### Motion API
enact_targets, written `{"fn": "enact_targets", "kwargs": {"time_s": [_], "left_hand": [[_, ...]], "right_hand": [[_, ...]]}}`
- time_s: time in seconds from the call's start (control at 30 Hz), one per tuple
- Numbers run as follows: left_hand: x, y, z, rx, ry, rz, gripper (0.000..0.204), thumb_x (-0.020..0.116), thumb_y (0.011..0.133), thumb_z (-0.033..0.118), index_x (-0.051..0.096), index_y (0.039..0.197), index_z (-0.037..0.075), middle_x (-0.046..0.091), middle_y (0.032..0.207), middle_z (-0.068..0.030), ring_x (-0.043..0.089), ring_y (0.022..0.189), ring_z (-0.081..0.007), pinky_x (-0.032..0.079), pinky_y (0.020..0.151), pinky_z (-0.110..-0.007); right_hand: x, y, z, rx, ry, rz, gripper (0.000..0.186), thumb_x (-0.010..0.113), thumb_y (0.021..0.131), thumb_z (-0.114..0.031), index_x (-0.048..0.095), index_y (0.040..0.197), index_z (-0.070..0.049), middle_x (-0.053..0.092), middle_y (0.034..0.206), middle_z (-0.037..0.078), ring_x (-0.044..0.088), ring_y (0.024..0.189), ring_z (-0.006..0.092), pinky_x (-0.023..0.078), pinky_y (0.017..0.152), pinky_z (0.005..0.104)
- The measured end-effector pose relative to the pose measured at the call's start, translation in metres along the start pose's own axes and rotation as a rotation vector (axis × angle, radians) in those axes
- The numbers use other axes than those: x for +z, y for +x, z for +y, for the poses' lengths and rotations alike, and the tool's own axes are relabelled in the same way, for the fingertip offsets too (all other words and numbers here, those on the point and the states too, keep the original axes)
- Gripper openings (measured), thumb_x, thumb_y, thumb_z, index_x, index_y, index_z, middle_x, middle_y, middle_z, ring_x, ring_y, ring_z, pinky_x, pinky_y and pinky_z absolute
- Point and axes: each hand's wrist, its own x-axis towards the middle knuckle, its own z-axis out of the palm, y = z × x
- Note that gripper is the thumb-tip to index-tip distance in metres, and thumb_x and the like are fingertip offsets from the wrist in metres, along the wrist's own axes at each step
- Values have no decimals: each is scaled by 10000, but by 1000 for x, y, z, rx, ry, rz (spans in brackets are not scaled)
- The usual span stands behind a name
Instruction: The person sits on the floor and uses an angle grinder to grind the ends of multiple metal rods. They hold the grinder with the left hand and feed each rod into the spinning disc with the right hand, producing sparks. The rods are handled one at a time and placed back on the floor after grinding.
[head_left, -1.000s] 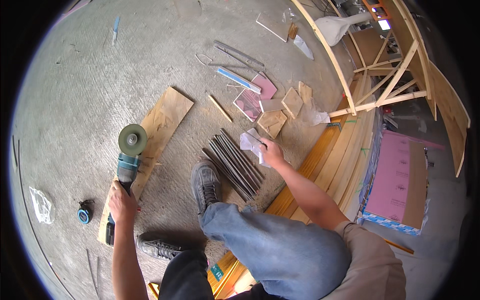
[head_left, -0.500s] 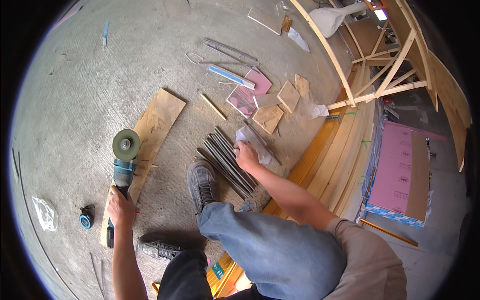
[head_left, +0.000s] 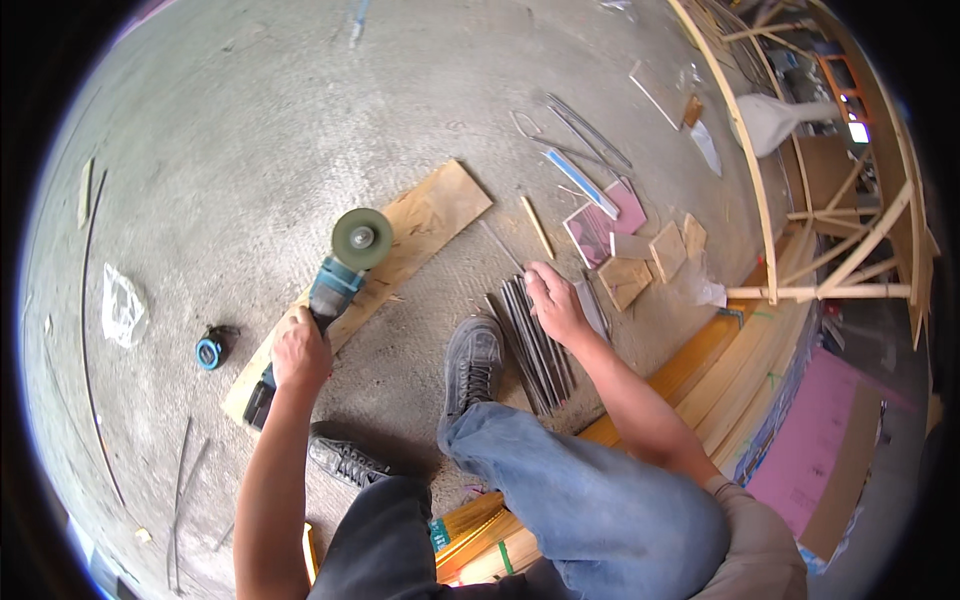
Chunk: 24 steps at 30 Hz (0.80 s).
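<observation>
My left hand [head_left: 301,350] is wrapped round the handle of a teal and black angle grinder [head_left: 336,287]. The grinder's round green-grey disc [head_left: 361,239] faces up, over a wooden board [head_left: 425,222] lying slantwise on the concrete. My right hand [head_left: 556,304] is closed on a thin grey metal rod [head_left: 502,246], whose far end points up and left toward the board. Below that hand lies a bundle of similar dark metal rods [head_left: 535,345], side by side on the floor, right of my shoe [head_left: 474,362]. My fingers hide the rod's near part.
Wood offcuts [head_left: 626,281], pink board pieces [head_left: 590,232] and bent rods [head_left: 590,130] lie beyond my right hand. Long timber [head_left: 715,370] and a wooden frame [head_left: 768,240] stand at the right. A tape measure [head_left: 209,352] and plastic bag [head_left: 122,305] sit at the left.
My view has turned, shifting the scene rightward. My right hand now has a thin metal rod, raised from the bundle. The grinder, still in my left hand, tilts more to the right.
</observation>
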Motion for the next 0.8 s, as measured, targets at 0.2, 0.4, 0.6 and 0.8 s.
{"fn": "enact_targets", "kwargs": {"time_s": [0.2,0.4,0.6,0.8], "left_hand": [[-7,-4,4,16,-6,-11,343,649,861,184,490,1099,-5,612,1033,-230,628,988,-406,501,857,-478],[-7,-5,4,26,-5,1,295,613,874,163,477,1080,0,619,1015,-231,645,960,-400,517,831,-479],[-2,-3,0,55,7,34,258,574,887,153,474,1069,2,626,987,-230,668,898,-399,539,776,-482],[-3,-3,-1,54,-4,30,250,568,896,146,470,1077,3,624,996,-231,668,908,-401,539,777,-490]], "right_hand": [[40,36,-45,-111,-154,-120,235,564,961,-246,540,1078,-44,680,936,189,656,877,405,511,731,463],[52,45,-72,-295,-250,-17,251,625,913,-239,577,1101,-80,692,957,161,671,871,374,525,718,459],[56,46,-77,-363,-296,55,220,658,877,-190,651,1076,-97,700,976,121,678,865,344,540,719,429],[58,50,-75,-429,-307,123,180,678,855,-150,692,1033,-130,697,932,77,680,823,310,542,686,405]]}}
